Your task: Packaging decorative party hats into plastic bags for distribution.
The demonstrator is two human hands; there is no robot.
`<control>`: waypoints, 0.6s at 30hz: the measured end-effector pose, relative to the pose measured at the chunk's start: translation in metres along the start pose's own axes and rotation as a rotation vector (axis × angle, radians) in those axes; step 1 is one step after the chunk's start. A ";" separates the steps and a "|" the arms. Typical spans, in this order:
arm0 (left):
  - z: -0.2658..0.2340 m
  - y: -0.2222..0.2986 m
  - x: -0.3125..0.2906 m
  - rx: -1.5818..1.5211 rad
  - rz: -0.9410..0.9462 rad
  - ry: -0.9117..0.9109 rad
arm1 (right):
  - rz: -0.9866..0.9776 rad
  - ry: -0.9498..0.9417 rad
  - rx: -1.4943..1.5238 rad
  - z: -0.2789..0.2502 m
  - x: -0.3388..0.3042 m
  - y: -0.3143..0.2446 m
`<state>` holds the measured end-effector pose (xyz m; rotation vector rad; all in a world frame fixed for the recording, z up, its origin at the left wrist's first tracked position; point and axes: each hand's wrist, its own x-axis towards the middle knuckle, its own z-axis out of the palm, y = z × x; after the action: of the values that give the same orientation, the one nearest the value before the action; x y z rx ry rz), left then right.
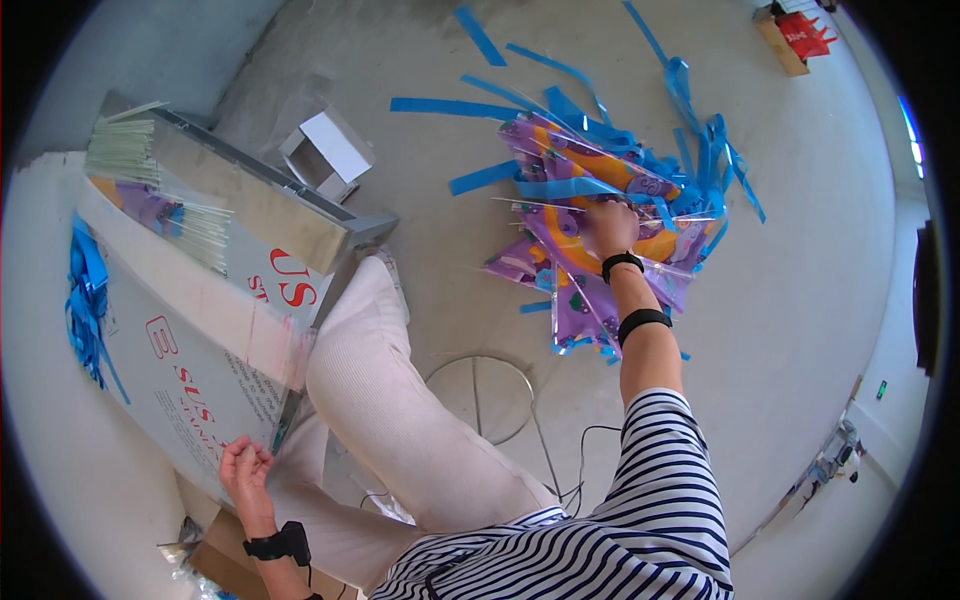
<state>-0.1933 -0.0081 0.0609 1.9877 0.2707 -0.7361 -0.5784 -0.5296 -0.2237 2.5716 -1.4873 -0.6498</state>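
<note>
My right hand (pixel 609 229) reaches out over a pile of purple and orange printed kites (pixel 575 290) on the floor. The hand is blurred and its fingers are hard to make out; it is over or touching the upper kites, and I cannot tell whether it grips one. Long blue ribbon tails (pixel 712 150) spread from the pile toward the far side. Beside the near edge of the worktable, my left hand (pixel 245 468) is raised palm up, its fingers loosely bent and apart, with nothing visible in it.
The worktable (pixel 190 345) at left carries bundles of thin pale sticks (pixel 205 235), a long white strip (pixel 180 260) and a heap of blue ribbon (pixel 88 290). Beyond it stands an open white box (pixel 330 150). A round metal stool frame (pixel 478 360) stands near my legs, with black cables close by.
</note>
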 end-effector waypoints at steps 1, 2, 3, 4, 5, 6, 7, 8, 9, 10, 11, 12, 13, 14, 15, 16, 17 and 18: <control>-0.002 0.001 -0.003 0.000 0.009 0.019 | -0.022 0.075 0.013 -0.008 -0.004 0.002; -0.005 0.001 -0.005 -0.008 0.014 0.013 | -0.031 0.074 0.069 -0.018 -0.009 0.008; -0.008 0.002 -0.004 -0.032 0.032 -0.018 | -0.049 0.106 0.090 -0.029 -0.011 0.021; -0.010 0.002 -0.006 -0.055 0.050 -0.048 | -0.070 0.136 0.112 -0.041 -0.013 0.034; -0.010 0.003 -0.008 -0.069 0.060 -0.057 | -0.088 0.156 0.046 -0.055 -0.013 0.052; -0.008 0.007 -0.012 -0.078 0.095 -0.071 | -0.057 0.193 0.031 -0.079 -0.013 0.067; -0.008 0.011 -0.016 -0.086 0.130 -0.088 | -0.024 0.229 0.016 -0.106 -0.014 0.084; -0.009 0.014 -0.020 -0.105 0.144 -0.096 | -0.010 0.266 0.019 -0.136 -0.013 0.108; -0.009 0.016 -0.025 -0.118 0.179 -0.111 | 0.015 0.377 0.133 -0.161 -0.015 0.134; -0.011 0.020 -0.030 -0.129 0.215 -0.123 | 0.091 0.331 0.236 -0.196 -0.017 0.156; -0.011 0.023 -0.035 -0.152 0.234 -0.130 | 0.124 0.439 0.219 -0.225 -0.024 0.175; -0.011 0.027 -0.041 -0.150 0.266 -0.144 | 0.132 0.516 0.258 -0.256 -0.029 0.196; -0.012 0.031 -0.048 -0.151 0.298 -0.151 | 0.189 0.550 0.291 -0.297 -0.043 0.205; -0.012 0.037 -0.056 -0.175 0.322 -0.154 | 0.243 0.670 0.191 -0.327 -0.054 0.217; -0.014 0.043 -0.064 -0.183 0.373 -0.174 | 0.280 0.724 0.287 -0.360 -0.066 0.226; -0.014 0.048 -0.071 -0.205 0.423 -0.206 | 0.265 0.749 0.397 -0.400 -0.081 0.239; -0.015 0.053 -0.077 -0.241 0.447 -0.212 | 0.242 0.773 0.508 -0.440 -0.098 0.249; -0.018 0.060 -0.092 -0.230 0.493 -0.199 | 0.185 0.751 0.735 -0.459 -0.104 0.249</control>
<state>-0.2306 -0.0135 0.1658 1.6525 -0.2391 -0.5477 -0.6354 -0.6273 0.2966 2.5411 -1.8015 0.9608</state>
